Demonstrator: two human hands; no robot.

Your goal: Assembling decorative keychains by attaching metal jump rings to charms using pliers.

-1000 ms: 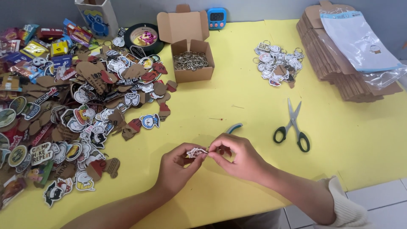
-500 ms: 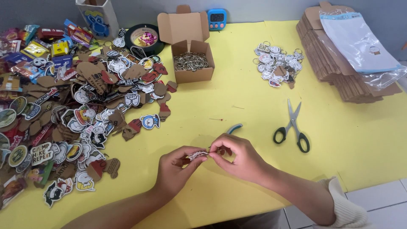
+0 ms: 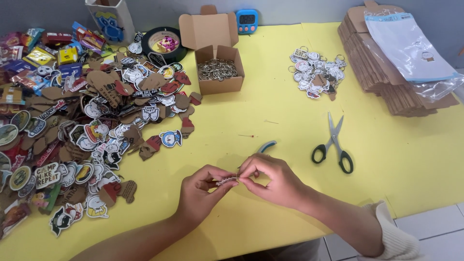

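Resting low over the yellow table (image 3: 270, 111), a small flat charm (image 3: 226, 181) was pinched at both ends by the left hand (image 3: 200, 191) and right hand (image 3: 270, 179), fingers closed tight, near the scissors (image 3: 332, 145).

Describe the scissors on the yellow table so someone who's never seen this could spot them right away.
Start at the yellow table and find the stack of flat brown cardboard at its far right. Just in front of that stack, nearer the person, lie the scissors, closed, blades pointing away. Their black handles lined with green set them apart from the blue-handled tool behind the right hand.
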